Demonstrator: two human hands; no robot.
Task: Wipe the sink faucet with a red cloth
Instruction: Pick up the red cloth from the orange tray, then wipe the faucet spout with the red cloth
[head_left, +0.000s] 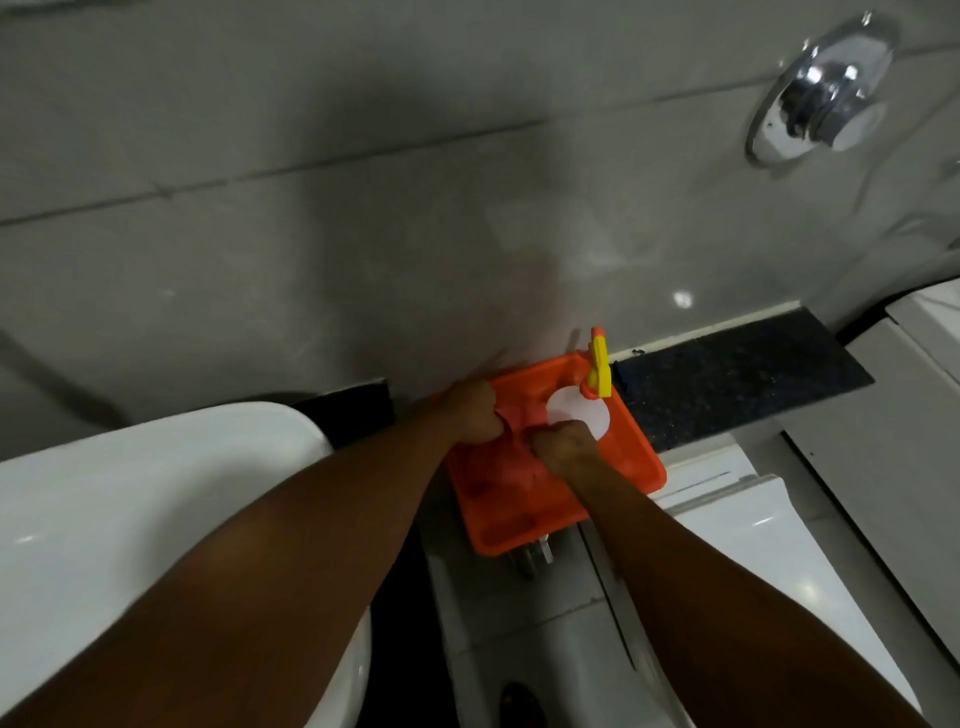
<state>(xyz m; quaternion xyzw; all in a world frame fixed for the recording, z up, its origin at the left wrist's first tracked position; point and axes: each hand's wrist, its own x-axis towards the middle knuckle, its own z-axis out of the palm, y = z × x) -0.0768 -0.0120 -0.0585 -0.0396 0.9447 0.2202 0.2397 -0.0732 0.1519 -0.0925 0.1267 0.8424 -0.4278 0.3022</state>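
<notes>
A small orange toy sink (641, 457) sits on a white ledge against the grey tiled wall. Its yellow faucet (600, 364) stands at the far right corner, above a white round disc (574, 413) in the basin. A red cloth (511, 460) lies bunched in the sink's left half. My left hand (472, 413) is closed on the cloth's upper edge. My right hand (566, 449) grips the cloth just to the right, below the disc. Both hands are apart from the faucet.
A white washbasin (130, 499) fills the left. A black stone strip (737, 374) runs right of the toy sink. A chrome wall fitting (821, 91) sits at the top right. White toilet tank surfaces (753, 530) lie to the right and below.
</notes>
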